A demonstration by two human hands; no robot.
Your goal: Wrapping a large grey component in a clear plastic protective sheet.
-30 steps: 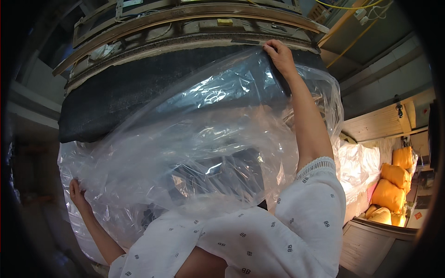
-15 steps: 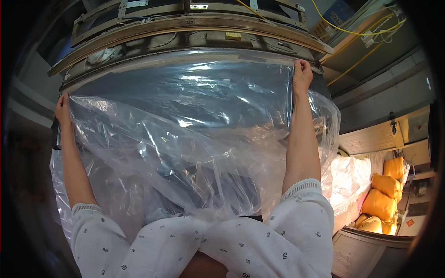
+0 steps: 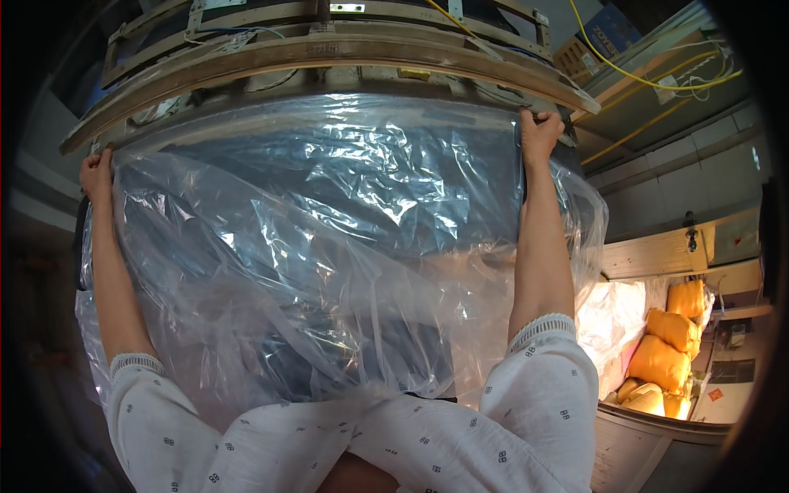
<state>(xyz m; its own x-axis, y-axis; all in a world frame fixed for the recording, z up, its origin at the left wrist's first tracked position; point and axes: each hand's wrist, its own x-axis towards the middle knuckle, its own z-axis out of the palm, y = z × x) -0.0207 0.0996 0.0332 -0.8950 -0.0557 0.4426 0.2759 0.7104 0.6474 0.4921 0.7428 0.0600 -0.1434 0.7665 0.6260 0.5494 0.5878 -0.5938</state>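
Clear plastic sheeting (image 3: pixel 378 222), creased and glossy with bluish highlights, spans the centre of the frame from the upper edge of the work surface down to the wearer's white patterned garment (image 3: pixel 526 427). Left hand (image 3: pixel 97 174), upper left: fingers closed on the sheet's corner. Right hand (image 3: pixel 540 138), upper right: thumb and fingers pinched together on the sheet's opposite edge. Dark material (image 3: pixel 85 251) lies beneath the film, emerging beside the left forearm. Beyond the sheet, a long wooden rail (image 3: pixel 329 51) crosses the top of the frame. Yellow cable (image 3: pixel 612 59) loops at upper right; orange bundles (image 3: pixel 660 361) are stacked at lower right.
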